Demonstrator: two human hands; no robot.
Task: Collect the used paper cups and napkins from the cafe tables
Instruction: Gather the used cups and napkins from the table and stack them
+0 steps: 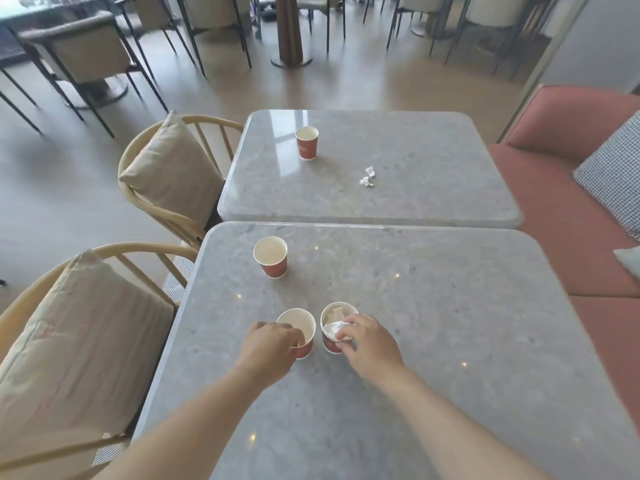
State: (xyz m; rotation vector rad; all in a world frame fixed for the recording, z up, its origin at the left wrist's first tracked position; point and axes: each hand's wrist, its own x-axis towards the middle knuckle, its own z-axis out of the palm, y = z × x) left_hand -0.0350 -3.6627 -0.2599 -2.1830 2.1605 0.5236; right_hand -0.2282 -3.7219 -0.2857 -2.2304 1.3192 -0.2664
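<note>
Two red paper cups stand side by side on the near grey table (433, 341). My left hand (268, 348) grips the left cup (301, 329) at its rim. My right hand (367, 344) holds the right cup (334, 327), its fingers on a crumpled white napkin (334, 328) inside it. A third red cup (270, 257) stands upright farther back on the same table. On the far table (433, 161) stands another red cup (307, 142), with a crumpled napkin (367, 176) lying to its right.
Two wooden chairs with beige cushions (69, 344) (169, 171) flank the tables on the left. A pink bench (568, 216) with a checked pillow (613, 174) runs along the right. More chairs and tables stand across the floor at the back.
</note>
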